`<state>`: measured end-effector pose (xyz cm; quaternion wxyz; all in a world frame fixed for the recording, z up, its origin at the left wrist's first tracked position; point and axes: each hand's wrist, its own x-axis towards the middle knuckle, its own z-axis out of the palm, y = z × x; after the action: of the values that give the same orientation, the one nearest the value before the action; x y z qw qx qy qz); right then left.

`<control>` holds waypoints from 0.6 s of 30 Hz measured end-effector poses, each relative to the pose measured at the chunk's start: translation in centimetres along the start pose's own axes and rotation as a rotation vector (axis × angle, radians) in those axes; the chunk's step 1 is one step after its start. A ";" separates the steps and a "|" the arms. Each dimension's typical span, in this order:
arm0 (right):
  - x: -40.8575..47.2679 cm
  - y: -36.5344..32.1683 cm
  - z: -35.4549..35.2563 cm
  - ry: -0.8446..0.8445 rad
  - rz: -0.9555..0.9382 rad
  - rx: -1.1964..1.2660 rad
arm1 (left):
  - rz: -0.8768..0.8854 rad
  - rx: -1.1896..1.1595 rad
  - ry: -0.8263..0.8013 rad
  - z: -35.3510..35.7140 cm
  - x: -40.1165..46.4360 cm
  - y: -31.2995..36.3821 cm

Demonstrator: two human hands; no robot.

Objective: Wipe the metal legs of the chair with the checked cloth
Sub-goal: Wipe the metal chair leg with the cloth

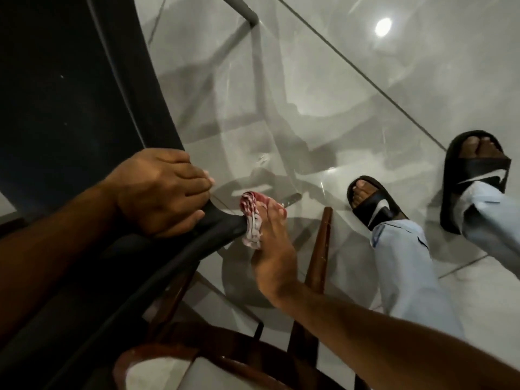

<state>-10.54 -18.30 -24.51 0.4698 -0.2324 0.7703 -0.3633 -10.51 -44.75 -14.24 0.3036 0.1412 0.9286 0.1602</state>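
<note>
Left hand (160, 192) closed, gripping the dark chair (84, 108) edge at centre left; right hand (270, 243) fingers clamp the checked cloth (251, 218) round a dark leg at frame centre; brown wooden leg (320, 249) just right of it; slippered feet (371, 204) on glossy tiled floor (309, 66), right side.

The left hand (160, 192) grips the black chair (84, 108) by its edge. The right hand (270, 243) presses the checked cloth (250, 218) against what seems a dark leg. Feet in black slides (374, 204) stand on the glossy floor (309, 94).
</note>
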 end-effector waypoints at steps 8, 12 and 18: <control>7.9 11.3 4.9 -0.074 0.232 -0.104 | -0.009 0.029 0.072 2.9 -1.8 -0.5; 13.6 16.6 5.4 -0.258 0.337 -0.228 | -0.110 -0.046 -0.012 6.6 -4.9 -1.3; 13.2 17.1 3.8 -0.442 0.555 0.059 | -0.120 -0.051 -0.022 6.4 -5.3 -1.5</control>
<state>-13.39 -18.06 -46.26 0.7124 -0.0735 0.6729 -0.1851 -2.75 -46.67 -17.02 0.3263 0.0795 0.9276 0.1638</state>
